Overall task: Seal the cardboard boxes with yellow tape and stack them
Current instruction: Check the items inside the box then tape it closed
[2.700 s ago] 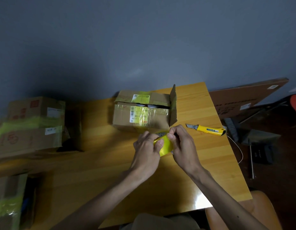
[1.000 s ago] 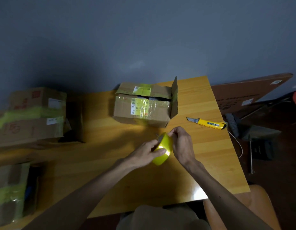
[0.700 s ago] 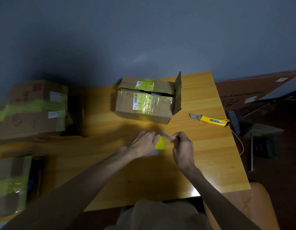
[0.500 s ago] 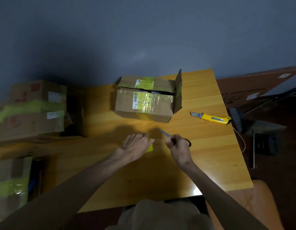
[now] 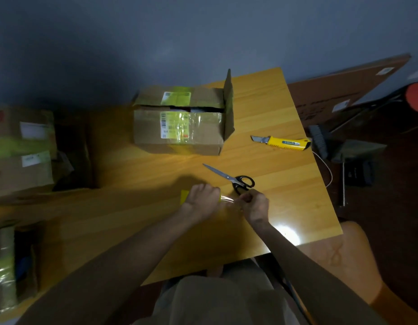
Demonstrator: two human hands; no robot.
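The tape (image 5: 184, 197) sits on the desk (image 5: 290, 198) under the left hand (image 5: 203, 201), whose curled fingers cover most of the roll, so only a yellow edge shows at the hand's 9 o'clock. A short shiny strip (image 5: 226, 199) runs from the roll toward 3 o'clock to the right hand (image 5: 255, 205), which pinches its free end between thumb and curled fingers; the two hands are close together, with the strip stretched between them. Scissors (image 5: 236, 179) lie closed on the desk at 12 o'clock of the right hand, with the black handles just beside its knuckles and the blades pointing toward 10 o'clock. The box (image 5: 180, 124) stands well apart from the hands at their 12 o'clock, near the far edge of the desk. Its right flap stands upright, a dark gap shows between its top flaps, and yellow tape patches cover a barcode label on its near face. A yellow knife (image 5: 284, 143) lies at 3 o'clock of the box, near the right edge of the desk, with its blade out and pointing left. At 9 o'clock of the box two boxes (image 5: 20, 148) are stacked, with a yellow band across them. A third box (image 5: 4, 268), also banded in yellow, is at 8 o'clock of the hands, cut by the frame edge.
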